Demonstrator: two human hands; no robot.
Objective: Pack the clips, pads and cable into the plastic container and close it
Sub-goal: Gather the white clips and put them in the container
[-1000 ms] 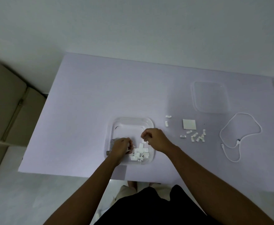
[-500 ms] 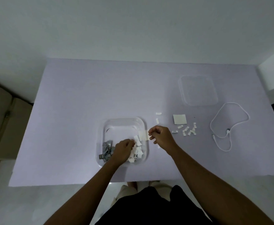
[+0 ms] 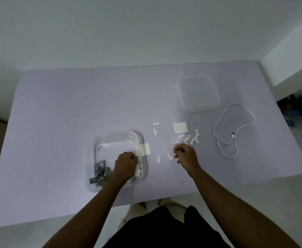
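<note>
A clear plastic container (image 3: 111, 139) sits at the table's near middle. Grey clips (image 3: 100, 173) are piled in its near left corner. My left hand (image 3: 126, 165) is inside it, fingers curled on white clips (image 3: 138, 171). A white pad (image 3: 143, 149) lies across the container's right rim. My right hand (image 3: 185, 154) hovers to the right with fingers curled and nothing visible in them. Two loose clips (image 3: 163, 158) lie just left of it, and several more clips (image 3: 191, 139) just beyond. A second pad (image 3: 180, 127) and a white cable (image 3: 234, 129) lie farther right.
The clear lid (image 3: 199, 93) lies flat at the back right, beyond the cable. Two more white clips (image 3: 155, 129) sit between container and second pad. The table's right edge (image 3: 289, 131) is close to the cable. My dark-clothed lap is below the near edge.
My right hand has let go of the pad, which now rests on the container's right rim, and has moved right toward the loose clips. My left hand stays in the container.
</note>
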